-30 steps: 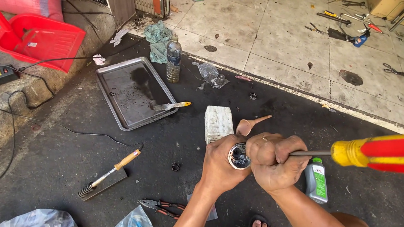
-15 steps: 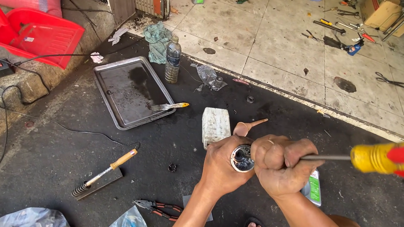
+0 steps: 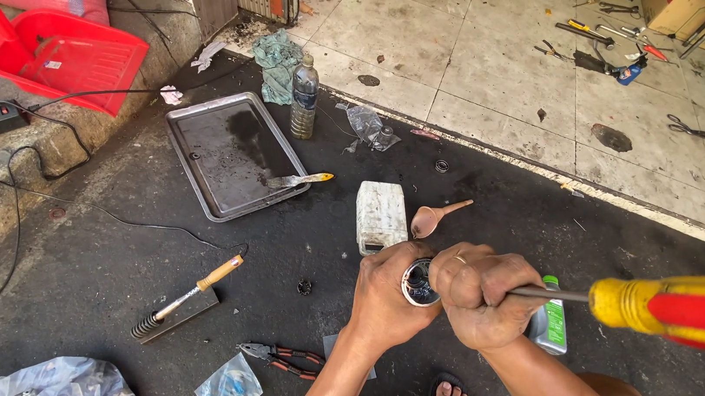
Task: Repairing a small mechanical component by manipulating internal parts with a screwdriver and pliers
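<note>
Your left hand (image 3: pixel 389 294) wraps round metal part (image 3: pixel 420 282), low centre of frame. Your right hand (image 3: pixel 481 298) fisted on screwdriver (image 3: pixel 687 311), handle toward 4 o'clock, tip probably inside part. Funnel (image 3: pixel 429 219), white can (image 3: pixel 380 214) at 12 o'clock; pliers (image 3: pixel 282 356) at 8.
</note>
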